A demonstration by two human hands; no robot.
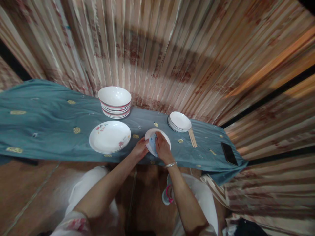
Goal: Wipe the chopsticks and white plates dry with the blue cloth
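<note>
My left hand (140,149) grips the left rim of a small white plate (164,133) near the table's front edge. In my right hand (163,148) is a bunched light-blue cloth (153,143), pressed against the plate's face. Its fingers are closed round the cloth and partly hide it. Left of my hands lies a large oval white plate (110,137) with flower prints. Behind that rises a stack of white bowls (114,96) with red bands. To the right sits a stack of small white plates (180,121), with wooden chopsticks (192,138) beside it.
A teal cloth with yellow prints covers the long narrow table (54,121). Toward its right end lies a black phone (229,153). A pleated patterned curtain (152,49) hangs right behind the table, and dark metal bars (270,96) slant along the right.
</note>
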